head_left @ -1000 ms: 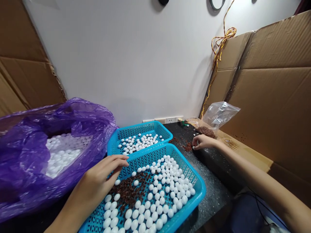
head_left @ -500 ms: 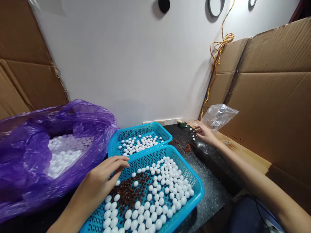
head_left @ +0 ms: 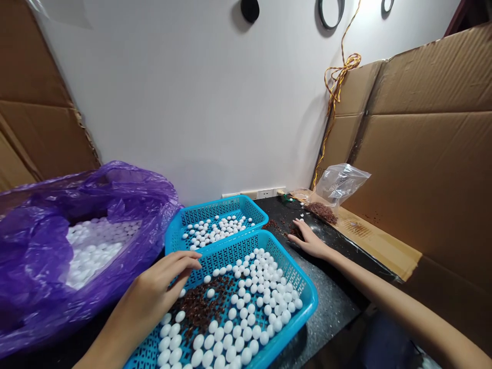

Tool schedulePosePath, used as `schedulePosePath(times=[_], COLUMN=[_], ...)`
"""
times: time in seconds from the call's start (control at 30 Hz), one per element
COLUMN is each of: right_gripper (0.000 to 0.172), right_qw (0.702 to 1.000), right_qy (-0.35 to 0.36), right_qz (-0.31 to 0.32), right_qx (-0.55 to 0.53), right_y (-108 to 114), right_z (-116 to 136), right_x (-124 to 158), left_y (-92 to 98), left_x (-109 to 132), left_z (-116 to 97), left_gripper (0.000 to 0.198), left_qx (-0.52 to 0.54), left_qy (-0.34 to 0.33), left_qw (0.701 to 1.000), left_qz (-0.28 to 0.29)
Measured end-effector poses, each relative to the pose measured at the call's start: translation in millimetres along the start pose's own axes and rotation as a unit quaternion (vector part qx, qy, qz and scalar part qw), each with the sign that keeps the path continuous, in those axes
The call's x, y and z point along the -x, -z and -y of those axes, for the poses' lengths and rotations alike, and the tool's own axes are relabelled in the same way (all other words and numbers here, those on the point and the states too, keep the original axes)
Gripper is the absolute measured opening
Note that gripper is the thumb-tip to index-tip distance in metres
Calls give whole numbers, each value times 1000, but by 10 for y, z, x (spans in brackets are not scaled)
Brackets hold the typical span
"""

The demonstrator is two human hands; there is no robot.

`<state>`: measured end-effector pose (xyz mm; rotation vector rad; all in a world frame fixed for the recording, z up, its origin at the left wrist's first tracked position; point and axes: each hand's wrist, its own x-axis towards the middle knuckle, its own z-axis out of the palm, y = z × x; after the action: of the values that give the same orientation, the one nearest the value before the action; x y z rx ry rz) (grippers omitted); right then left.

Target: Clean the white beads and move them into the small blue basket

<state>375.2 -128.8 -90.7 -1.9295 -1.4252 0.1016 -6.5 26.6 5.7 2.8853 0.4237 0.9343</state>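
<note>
Over the left rim of the near blue basket (head_left: 313, 302) rests my left hand (head_left: 163, 282), its fingers stretched out and slightly curved, with nothing visible in them. Inside that basket lie many white egg-shaped balls (head_left: 230, 341) and a patch of small dark brown bits (head_left: 202, 307). My right hand (head_left: 311, 242) is low over the black tabletop (head_left: 326, 292), beyond the basket's right side. Its fingers and thumb are apart around a small pile of reddish-brown bits (head_left: 293, 230). The hand partly hides this pile.
Behind stands a second blue basket (head_left: 253, 205) with white balls. A purple plastic bag (head_left: 34, 277) of balls lies at left. At right are a clear bag (head_left: 340, 182) with brown bits (head_left: 322, 211) and a cardboard wall (head_left: 430, 154). A power strip (head_left: 265, 193) runs along the wall.
My right hand has moved nearer and slightly left, from beside the clear bag to the loose brown bits, uncovering the bag's brown contents. My left hand stays at the basket rim. The view has shifted slightly.
</note>
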Motion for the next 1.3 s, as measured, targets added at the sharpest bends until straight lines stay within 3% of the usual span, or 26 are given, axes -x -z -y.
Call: schedulePosePath(times=[0.2, 0.37, 0.57, 0.7, 0.87, 1.1, 1.3], right_gripper=[67, 45, 37, 38, 26, 16, 14], right_qw=[999, 997, 993, 986, 971, 965, 959], right_qy=[19, 20, 2, 9, 80, 227, 249], right_qz=[-4, -61, -101, -127, -124, -3, 22], right_qx=[-31, -51, -65, -104, -187, -132, -135], right_y=[-225, -229, -91, -27, 89, 157, 129], right_z=[129, 166, 121, 237, 783, 1749, 2107], right_x=[-381, -569, -442, -287, -156, -58, 77], left_y=[23, 28, 16, 31, 68, 108, 111], left_x=[-20, -5, -6, -8, 7, 69, 93], left_z=[-5, -30, -92, -184, -300, -410, -444], left_gripper=[16, 17, 18, 21, 19, 19, 19], left_qx=[3, 9, 25, 39, 67, 132, 218], left_qy=[-2, 13, 28, 49, 61, 87, 91], left_qw=[1000, 1000, 999, 998, 996, 986, 969], left_qz=[1, -5, 2, -11, 9, 58, 68])
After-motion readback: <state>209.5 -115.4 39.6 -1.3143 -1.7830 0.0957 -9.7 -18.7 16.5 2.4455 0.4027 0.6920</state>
